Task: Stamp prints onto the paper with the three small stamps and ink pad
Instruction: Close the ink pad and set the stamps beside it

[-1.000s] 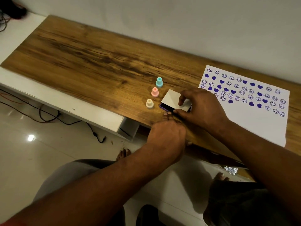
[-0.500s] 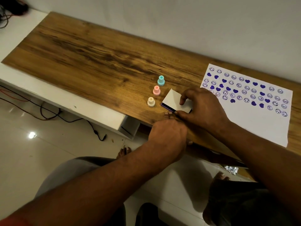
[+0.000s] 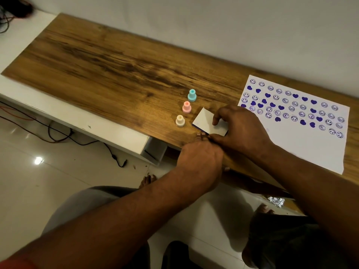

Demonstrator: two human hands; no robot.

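Three small stamps stand upright in a diagonal row on the wooden tabletop (image 3: 108,61): a teal stamp (image 3: 192,95), a pink stamp (image 3: 186,107) and a cream stamp (image 3: 180,120). Just right of them lies the ink pad (image 3: 204,121), with a white lid and a purple edge showing at its left. My right hand (image 3: 240,129) grips the ink pad, forefinger on the lid and thumb at its near edge. My left hand (image 3: 202,158) is at the pad's near edge, fingertips touching it. The white paper (image 3: 310,144) on the right carries several purple smileys and hearts.
A white wall (image 3: 213,22) runs behind the table. A white shelf unit (image 3: 81,123) sits under the table's left front, with dark cables (image 3: 58,133) on the tiled floor. My knees and bare feet are below the table edge.
The ink pad's lid has come down flatter, so less of the purple edge shows. Both hands stay at the pad; the view has shifted slightly.
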